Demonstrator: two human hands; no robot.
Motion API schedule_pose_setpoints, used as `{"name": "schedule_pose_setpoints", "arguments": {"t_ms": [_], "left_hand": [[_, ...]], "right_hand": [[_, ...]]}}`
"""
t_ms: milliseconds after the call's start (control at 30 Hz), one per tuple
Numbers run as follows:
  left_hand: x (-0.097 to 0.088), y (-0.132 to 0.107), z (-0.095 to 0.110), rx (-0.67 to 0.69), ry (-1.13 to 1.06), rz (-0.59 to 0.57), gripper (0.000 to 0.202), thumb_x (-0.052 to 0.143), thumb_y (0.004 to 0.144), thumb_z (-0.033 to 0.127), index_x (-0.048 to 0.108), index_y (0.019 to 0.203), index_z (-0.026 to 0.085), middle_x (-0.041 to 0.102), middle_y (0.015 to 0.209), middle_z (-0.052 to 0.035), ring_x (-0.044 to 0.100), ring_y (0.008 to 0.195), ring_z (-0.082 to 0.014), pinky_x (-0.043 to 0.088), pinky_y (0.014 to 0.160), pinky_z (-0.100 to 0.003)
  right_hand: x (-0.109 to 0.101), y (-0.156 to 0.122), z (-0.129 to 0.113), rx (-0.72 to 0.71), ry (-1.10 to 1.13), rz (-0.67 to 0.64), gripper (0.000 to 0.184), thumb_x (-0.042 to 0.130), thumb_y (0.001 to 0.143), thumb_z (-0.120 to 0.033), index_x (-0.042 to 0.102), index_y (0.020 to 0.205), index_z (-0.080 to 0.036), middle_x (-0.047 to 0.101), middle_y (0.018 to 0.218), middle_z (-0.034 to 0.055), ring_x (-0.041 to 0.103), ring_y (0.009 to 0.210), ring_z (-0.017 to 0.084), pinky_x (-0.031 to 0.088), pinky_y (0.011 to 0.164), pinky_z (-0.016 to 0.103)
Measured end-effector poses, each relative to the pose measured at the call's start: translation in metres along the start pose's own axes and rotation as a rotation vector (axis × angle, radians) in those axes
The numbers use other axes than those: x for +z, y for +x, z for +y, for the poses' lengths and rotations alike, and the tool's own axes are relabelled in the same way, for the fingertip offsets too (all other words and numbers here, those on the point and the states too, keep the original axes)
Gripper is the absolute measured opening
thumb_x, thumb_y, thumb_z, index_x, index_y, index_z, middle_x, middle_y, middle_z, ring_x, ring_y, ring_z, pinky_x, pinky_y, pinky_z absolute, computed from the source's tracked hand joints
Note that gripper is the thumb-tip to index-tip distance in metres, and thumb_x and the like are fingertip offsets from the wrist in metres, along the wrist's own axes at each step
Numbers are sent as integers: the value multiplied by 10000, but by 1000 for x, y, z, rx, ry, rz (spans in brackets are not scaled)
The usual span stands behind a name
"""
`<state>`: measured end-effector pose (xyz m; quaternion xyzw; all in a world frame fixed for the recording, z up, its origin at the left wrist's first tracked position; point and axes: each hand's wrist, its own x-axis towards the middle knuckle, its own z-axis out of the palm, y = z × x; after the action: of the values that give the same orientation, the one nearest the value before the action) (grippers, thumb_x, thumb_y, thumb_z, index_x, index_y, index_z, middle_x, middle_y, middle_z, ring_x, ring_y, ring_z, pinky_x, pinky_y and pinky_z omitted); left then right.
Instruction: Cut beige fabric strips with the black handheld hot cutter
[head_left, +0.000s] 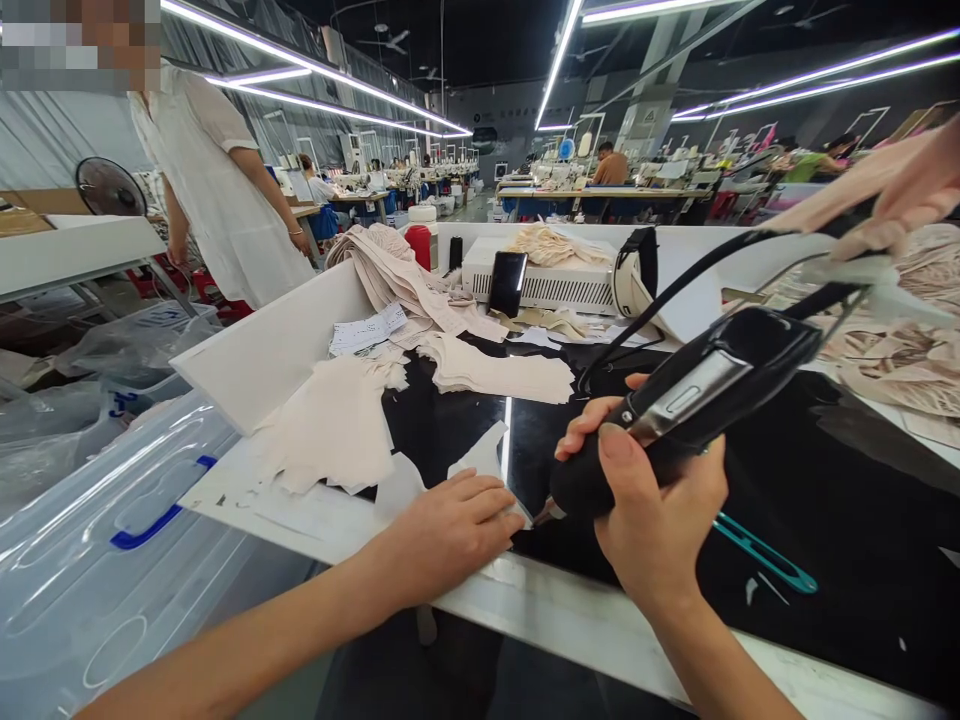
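Observation:
My right hand is wrapped round a black handheld tool with a silver panel and a cable; its tip points down to the left, at the table edge. My left hand lies flat, fingers together, pressing a pale fabric piece onto the black table surface right beside the tool's tip. More cream fabric pieces lie in loose piles to the left and behind.
Teal thread snips lie on the black surface at right. A white machine box with a phone leaning on it stands at the back. Clear plastic bins sit at left. A person in white stands far left.

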<state>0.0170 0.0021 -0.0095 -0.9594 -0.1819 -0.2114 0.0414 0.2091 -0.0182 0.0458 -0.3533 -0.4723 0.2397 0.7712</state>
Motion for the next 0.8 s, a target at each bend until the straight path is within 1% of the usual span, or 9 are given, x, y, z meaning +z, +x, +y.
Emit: {"name": "schedule_pose_setpoints", "arguments": {"t_ms": [33,100,233,367,467,567,700,800], "left_hand": [[0,0,-1,-6,7,-5,198,547,1140,218,700,1257,172,746,1282,-104,698,1242,-245,524,1195,-459],[-2,-1,-2,-6,18,-11,186,570,1129,228,706,1246,180,736,1266,-102,692,1221,-255,509,1204,-472],[-4,-2,-3,-4,-3,-34,196,559,1126,218,700,1256,175,734,1167,-89,705,1107,-234,553,1131,-416],[-7,-2,-3,-19,-32,-59,208,553,1120,201,680,1283,176,725,1208,-103,709,1123,-214,582,1064,-353],[-10,-1,-2,-25,-24,-83,200,556,1117,198,678,1274,181,721,1200,-101,711,1097,-214,587,1039,-351],[-12,0,-2,-30,-27,-97,196,569,1120,235,674,1273,175,721,1196,-104,705,1085,-224,591,1019,-354],[-13,1,-2,-21,-21,-112,198,580,1121,252,676,1268,159,726,1184,-100,700,1081,-233,579,1032,-358],[-12,1,-2,-10,-6,-113,201,579,1124,253,678,1266,151,734,1195,-99,703,1099,-237,569,1049,-364]], "right_hand": [[0,0,0,-2,5,0,366,885,920,-415,599,1095,-266,704,881,-37,668,680,160,585,618,315],[0,0,0,-3,11,1,357,883,924,-412,600,1087,-267,707,881,-37,668,685,160,586,621,314],[0,0,0,-3,12,3,358,883,924,-403,612,1115,-268,705,888,-35,668,701,164,582,635,321],[1,0,-3,11,10,13,423,885,915,-401,613,1213,-273,705,878,-35,658,687,173,574,637,337],[1,0,-4,9,-3,17,434,887,906,-404,614,1216,-271,704,860,-35,660,676,182,576,653,358],[1,0,-4,9,-16,25,428,884,900,-409,613,1201,-271,707,853,-35,663,666,186,579,657,371],[1,-1,-3,13,-10,40,402,875,898,-391,611,1175,-268,712,860,-38,669,662,183,577,657,368],[1,-1,-3,7,-8,43,421,890,888,-387,618,1183,-260,716,836,-37,669,663,187,574,665,372]]}}
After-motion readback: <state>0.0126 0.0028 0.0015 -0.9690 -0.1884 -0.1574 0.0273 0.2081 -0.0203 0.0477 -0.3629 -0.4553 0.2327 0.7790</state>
